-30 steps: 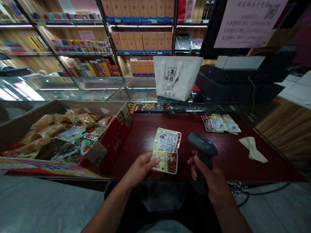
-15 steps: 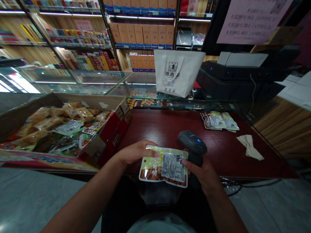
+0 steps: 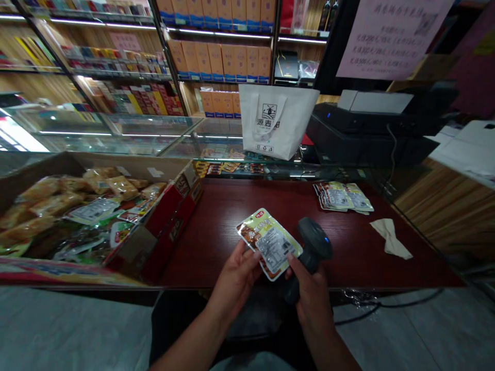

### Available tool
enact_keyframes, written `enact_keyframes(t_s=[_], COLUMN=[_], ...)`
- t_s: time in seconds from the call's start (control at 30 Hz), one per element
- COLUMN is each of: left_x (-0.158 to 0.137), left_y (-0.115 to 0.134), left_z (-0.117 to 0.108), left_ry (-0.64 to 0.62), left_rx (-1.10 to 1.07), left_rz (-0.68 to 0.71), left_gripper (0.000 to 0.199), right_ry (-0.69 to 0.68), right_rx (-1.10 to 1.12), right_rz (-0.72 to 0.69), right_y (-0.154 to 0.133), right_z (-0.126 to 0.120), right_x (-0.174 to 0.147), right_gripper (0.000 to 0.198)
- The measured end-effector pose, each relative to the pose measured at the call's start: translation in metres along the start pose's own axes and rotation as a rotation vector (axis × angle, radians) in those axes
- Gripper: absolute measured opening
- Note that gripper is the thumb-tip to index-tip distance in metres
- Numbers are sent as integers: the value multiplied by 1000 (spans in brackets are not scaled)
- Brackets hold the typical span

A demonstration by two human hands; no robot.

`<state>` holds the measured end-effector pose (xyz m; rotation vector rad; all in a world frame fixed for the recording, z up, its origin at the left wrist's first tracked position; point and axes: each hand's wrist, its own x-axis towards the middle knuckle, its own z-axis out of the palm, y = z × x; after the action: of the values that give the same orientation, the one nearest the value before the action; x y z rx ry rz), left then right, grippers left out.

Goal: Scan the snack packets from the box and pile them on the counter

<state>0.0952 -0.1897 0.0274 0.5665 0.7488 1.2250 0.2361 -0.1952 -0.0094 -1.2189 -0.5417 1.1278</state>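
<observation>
Dark-red wooden surface [image 3: 235, 196], shop shelves [image 3: 96, 28] behind. The left hand's [image 3: 235, 278] fingers pinch a glossy yellow-and-brown plastic pouch [image 3: 268, 237] above it; the right hand's [image 3: 311, 288] grip a dark-grey handheld scanner [image 3: 315, 239], thumb at the pouch's corner. A loosened pinch could drop the slick pouch.

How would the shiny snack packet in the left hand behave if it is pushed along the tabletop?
The snack packet would probably slide rather than roll, since it looks flat. Its glossy film may make it slippery on the smooth-looking tabletop. Its thin sealed rim suggests that the edges could bend fairly easily.
</observation>
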Motion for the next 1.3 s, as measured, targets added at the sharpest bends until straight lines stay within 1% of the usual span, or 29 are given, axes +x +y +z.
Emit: enact_keyframes(t_s=[0.1, 0.2, 0.3, 0.37, 0.47, 0.57, 0.7, 0.77, 0.9, 1.1, 1.3], left_x=[13, 28, 42, 50, 59, 66, 71, 73, 78, 83, 85], left_y=[8, 23, 37, 43, 47, 45, 39, 36, 34, 32, 29], left_z=[-5, -14, -20, -21, -20, -19, -18, -19, -18, -16, -12], left_ry=[84, 182, 259, 299, 331, 341, 334, 330, 338, 378, 323], left_rx=[92, 205, 290, 329, 360, 377, 382, 389, 398, 462, 432], left_rz=[30, 87, 187, 251, 316, 341, 334, 334, 338, 397, 326], left_gripper=[48, 45, 43, 42, 41, 42, 45, 46, 46, 39, 47], right_ry=[-39, -75, -128, -210, -351, -417, -419, -408, -375, -407, -375], right_rx=[-46, -81, -168, -273, -428, -488, -470, -471, -499, -476, -474], right_rz=[-8, -19, -60, -88, -70, -33, -1, -14, -11, -31, -19], right_y=[-1, -6, -17, -24, -32, -33, -31, -31, -33, -31, -31], right_z=[-1, -8, -18, -22, -23, -17, -9, -9, -11, -15, -18], right_x=[-1, -3, -9, -14, -23, -29, -28, -26, -22, -15, -10], right_gripper=[44, 50, 42, 38, 41, 41, 40, 39, 40, 44, 44])
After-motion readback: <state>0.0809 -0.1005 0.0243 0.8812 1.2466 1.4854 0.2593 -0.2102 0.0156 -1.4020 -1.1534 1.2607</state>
